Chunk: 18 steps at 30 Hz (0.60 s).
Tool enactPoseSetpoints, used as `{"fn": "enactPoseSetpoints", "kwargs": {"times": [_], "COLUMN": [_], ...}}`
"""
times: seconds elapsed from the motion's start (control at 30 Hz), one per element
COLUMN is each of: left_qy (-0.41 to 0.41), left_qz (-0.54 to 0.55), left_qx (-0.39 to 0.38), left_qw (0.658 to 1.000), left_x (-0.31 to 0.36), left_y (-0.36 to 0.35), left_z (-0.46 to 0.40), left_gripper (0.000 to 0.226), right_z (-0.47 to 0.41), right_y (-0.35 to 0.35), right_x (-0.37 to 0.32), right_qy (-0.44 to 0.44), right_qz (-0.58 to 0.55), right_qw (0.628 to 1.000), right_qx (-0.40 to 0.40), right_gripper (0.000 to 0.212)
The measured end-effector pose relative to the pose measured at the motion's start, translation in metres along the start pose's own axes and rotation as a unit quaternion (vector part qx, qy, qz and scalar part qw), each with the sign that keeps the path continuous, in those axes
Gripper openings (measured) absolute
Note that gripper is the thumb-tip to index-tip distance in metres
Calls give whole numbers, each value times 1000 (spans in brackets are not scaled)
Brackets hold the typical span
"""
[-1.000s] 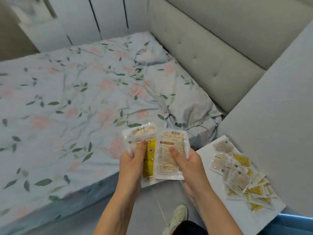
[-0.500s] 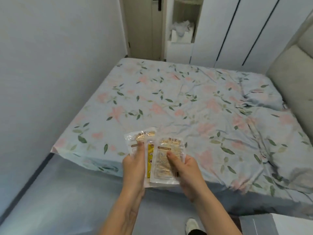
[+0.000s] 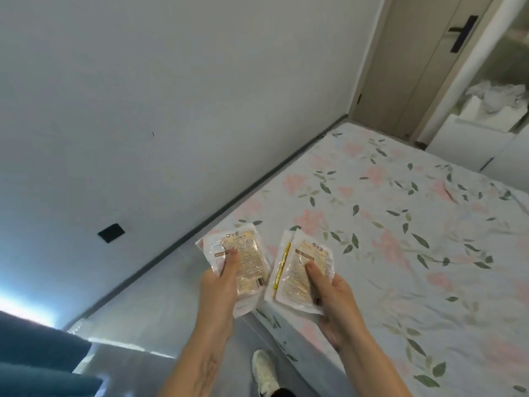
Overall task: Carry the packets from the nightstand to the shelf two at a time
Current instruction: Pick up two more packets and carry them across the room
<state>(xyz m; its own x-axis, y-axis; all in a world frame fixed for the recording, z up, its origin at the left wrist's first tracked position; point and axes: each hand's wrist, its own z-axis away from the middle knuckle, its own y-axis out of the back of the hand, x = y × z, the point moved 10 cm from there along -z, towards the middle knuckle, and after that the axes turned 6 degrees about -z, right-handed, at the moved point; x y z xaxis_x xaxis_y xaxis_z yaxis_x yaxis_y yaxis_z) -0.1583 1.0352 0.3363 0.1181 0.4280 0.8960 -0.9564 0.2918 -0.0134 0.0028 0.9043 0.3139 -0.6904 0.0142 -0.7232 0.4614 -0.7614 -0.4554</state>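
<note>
Centre of frame: left hand (image 3: 221, 285) grips left packet (image 3: 243, 262), thumb pressed on its face. Right hand (image 3: 332, 296) grips right packet (image 3: 300, 270) likewise; yellow strip along its left edge. Packets apart, over bed (image 3: 400, 224) corner. Door (image 3: 423, 61) upper right.

Open floor strip (image 3: 177, 305) ahead, wall (image 3: 171, 110) left, bed (image 3: 400, 239) right

Two flat packets — clear plastic with white edges and tan printed labels — are held up side by side, apart from each other. The left packet (image 3: 242, 260) tilts slightly left above the floor. The right packet (image 3: 300, 272) shows a yellow strip along its left side and leans right above the bed's corner.
</note>
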Motion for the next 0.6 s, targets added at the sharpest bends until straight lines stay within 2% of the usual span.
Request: {"fn": "enactPoseSetpoints", "kwargs": {"times": [0.23, 0.37, 0.6], "left_qy": [-25, -30, -44], "left_qz": [-13, -15, -32], "left_qx": [31, 38, 21], "left_qw": [999, 999, 998], "left_x": [100, 138, 202], "left_y": [27, 46, 102], "left_z": [-124, -189, -319], "left_gripper": [12, 15, 21], "right_z": [-121, -179, -276], "right_y": [-130, -195, -309], "right_x": [-66, -88, -88], "right_qy": [47, 69, 117], "right_qz": [117, 162, 205], "right_qw": [990, 982, 970], "right_qx": [-59, -70, -61], "right_gripper": [15, 12, 15]}}
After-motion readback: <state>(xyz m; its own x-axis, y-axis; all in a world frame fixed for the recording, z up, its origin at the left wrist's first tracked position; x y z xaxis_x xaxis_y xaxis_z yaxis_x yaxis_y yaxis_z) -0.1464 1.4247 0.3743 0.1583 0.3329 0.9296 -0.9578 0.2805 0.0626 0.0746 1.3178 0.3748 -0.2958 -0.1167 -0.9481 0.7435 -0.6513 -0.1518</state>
